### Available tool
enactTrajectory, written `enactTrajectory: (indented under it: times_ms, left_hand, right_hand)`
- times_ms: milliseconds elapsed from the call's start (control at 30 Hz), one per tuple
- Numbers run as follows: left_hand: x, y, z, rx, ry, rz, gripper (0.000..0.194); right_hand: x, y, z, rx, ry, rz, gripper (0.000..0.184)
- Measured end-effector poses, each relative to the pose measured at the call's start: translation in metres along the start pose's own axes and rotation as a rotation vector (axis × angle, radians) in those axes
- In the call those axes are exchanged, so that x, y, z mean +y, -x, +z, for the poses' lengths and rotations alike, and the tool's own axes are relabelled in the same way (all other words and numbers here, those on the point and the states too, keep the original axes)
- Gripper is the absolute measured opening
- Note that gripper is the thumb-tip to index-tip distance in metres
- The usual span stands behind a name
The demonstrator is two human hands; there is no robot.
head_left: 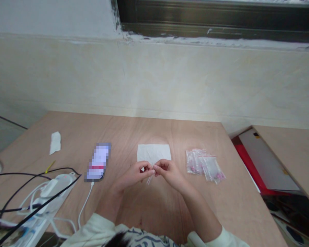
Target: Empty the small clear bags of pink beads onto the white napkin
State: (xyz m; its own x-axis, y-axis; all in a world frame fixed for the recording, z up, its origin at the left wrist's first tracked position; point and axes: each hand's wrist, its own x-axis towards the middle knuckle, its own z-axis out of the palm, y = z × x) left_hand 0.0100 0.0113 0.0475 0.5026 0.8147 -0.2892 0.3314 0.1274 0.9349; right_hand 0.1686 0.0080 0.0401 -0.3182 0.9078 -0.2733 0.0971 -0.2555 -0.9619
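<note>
My left hand (pixel 137 174) and my right hand (pixel 169 172) meet fingertip to fingertip over the near edge of a white sheet of tissue or paper (pixel 154 151). Thumb and index finger are pinched together on each hand. Below the fingertips hangs a thin, pale, see-through strip (pixel 149 179). It is too small to name, and whether one hand or both grip it cannot be made out. To the right of my right hand lie several small clear zip bags (pixel 210 166) with little pink items in their lower corners.
Left of my hands lies a phone (pixel 98 161) plugged into a white cable (pixel 85 202). A power strip (pixel 54 192) with tangled black and white cords fills the table's left front. Further back is a folded white tissue (pixel 55 142). A wall (pixel 154 79) borders the wooden table (pixel 123 130).
</note>
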Motion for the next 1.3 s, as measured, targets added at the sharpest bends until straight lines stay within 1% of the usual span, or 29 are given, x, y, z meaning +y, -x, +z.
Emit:
enactTrajectory:
  times_ms: [67,167,333,467,533,700,800,933,1033,1100,1167,1233,1300]
  left_hand:
    - [0.001,0.0,0.0,-0.034,0.029,0.007,0.025]
    - [0.002,0.0,0.001,-0.026,0.024,0.027,0.026]
    - [0.002,0.0,0.002,0.073,-0.043,0.05,0.022]
    - [0.002,0.0,0.003,0.05,-0.018,0.03,0.022]
    - [0.002,0.0,0.004,0.062,-0.007,0.019,0.022]
    - [-0.001,-0.001,0.006,0.136,-0.066,0.049,0.018]
    - [-0.002,-0.001,0.007,0.134,-0.101,0.051,0.016]
    - [0.002,0.0,0.01,0.11,-0.037,0.041,0.019]
    - [0.002,0.0,0.012,0.14,0.013,0.032,0.016]
    - [-0.002,-0.001,0.011,0.191,0.009,0.033,0.012]
    - [-0.006,-0.003,0.009,0.272,-0.023,0.034,0.007]
    - [-0.009,-0.003,0.007,0.339,-0.071,0.039,0.004]
    - [-0.008,-0.003,0.007,0.352,-0.124,0.063,0.005]
  right_hand:
    - [-0.001,0.001,-0.002,0.0,-0.051,0.034,0.024]
    - [-0.005,0.001,-0.003,0.01,-0.101,0.07,0.024]
    - [-0.006,0.0,-0.002,0.091,-0.04,0.072,0.02]
    - [-0.001,-0.002,0.0,0.145,0.001,0.076,0.02]
    - [0.003,-0.002,0.0,0.154,-0.001,0.071,0.022]
    - [0.007,-0.001,0.003,0.132,0.0,0.019,0.025]
    - [0.007,0.001,0.004,0.095,0.028,-0.001,0.024]
    - [0.005,0.001,0.004,0.04,-0.024,0.035,0.024]
    - [0.002,0.001,0.003,0.037,-0.033,0.082,0.021]
    - [0.0,0.002,0.001,0.052,0.023,0.126,0.017]
    - [-0.002,0.003,0.0,0.109,0.142,0.146,0.013]
    - [-0.003,0.004,-0.002,0.198,0.297,0.123,0.012]
    - [-0.003,0.005,0.0,0.293,0.45,0.081,0.012]
